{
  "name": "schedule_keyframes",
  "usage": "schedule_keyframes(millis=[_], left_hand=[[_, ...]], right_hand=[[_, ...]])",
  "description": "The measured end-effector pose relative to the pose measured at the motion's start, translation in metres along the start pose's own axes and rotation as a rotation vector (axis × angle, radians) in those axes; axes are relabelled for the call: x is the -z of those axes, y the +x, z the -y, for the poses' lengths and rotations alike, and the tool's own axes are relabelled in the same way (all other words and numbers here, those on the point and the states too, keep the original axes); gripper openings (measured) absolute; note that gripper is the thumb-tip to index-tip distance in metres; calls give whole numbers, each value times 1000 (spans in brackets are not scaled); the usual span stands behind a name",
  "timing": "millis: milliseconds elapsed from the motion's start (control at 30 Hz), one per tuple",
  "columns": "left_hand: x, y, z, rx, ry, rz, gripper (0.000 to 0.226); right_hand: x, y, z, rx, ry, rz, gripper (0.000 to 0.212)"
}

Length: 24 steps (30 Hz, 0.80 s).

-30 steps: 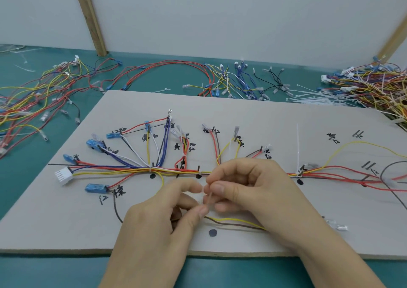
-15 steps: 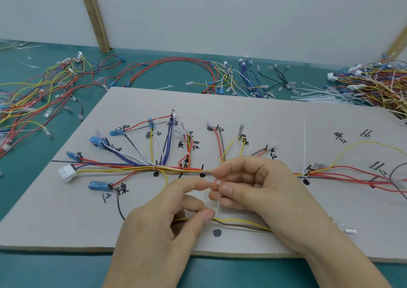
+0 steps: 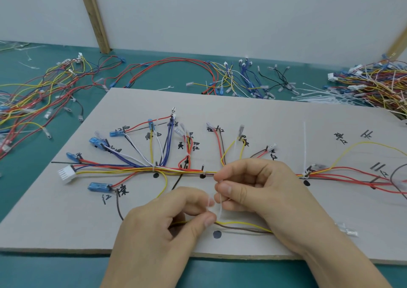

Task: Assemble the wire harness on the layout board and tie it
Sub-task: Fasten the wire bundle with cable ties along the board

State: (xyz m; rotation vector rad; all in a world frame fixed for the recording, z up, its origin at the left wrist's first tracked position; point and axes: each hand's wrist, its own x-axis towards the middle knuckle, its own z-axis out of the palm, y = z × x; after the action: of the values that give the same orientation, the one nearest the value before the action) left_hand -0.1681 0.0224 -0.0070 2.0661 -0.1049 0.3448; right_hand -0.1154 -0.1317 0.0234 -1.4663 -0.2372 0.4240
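Near the front edge of the layout board (image 3: 66, 221), the left hand (image 3: 158, 232) and right hand (image 3: 264, 190) both pinch a thin translucent white cable tie (image 3: 218, 208) between thumb and fingertips. Just beyond them, the wire harness (image 3: 132, 168), a bundle of glossy red, yellow and blue strands, runs along the flat grey board, ending leftward in a ribbed white connector (image 3: 66, 173).

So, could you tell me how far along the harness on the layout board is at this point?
Done: the wires are routed on the layout board, and a white tie with an untrimmed tail already cinches the trunk at right. In hand: the left hand and right hand are working a cable tie near the trunk's middle. Left: closing it and any other ties.
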Motion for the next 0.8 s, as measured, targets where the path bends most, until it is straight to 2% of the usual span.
schedule_keyframes(millis=[133,367,567,800], left_hand=[[2,0,3,-26,85,11,26],[-3,1,-3,111,-97,-108,33],[-7,0,-6,108,-25,-209,36],[-7,1,-3,170,-89,-257,42]], right_hand=[[-3,1,-3,47,-67,-70,22],[-3,1,-3,63,-109,-137,19],[-5,2,-2,31,-86,-174,20],[-4,1,0,-8,-49,-187,21]])
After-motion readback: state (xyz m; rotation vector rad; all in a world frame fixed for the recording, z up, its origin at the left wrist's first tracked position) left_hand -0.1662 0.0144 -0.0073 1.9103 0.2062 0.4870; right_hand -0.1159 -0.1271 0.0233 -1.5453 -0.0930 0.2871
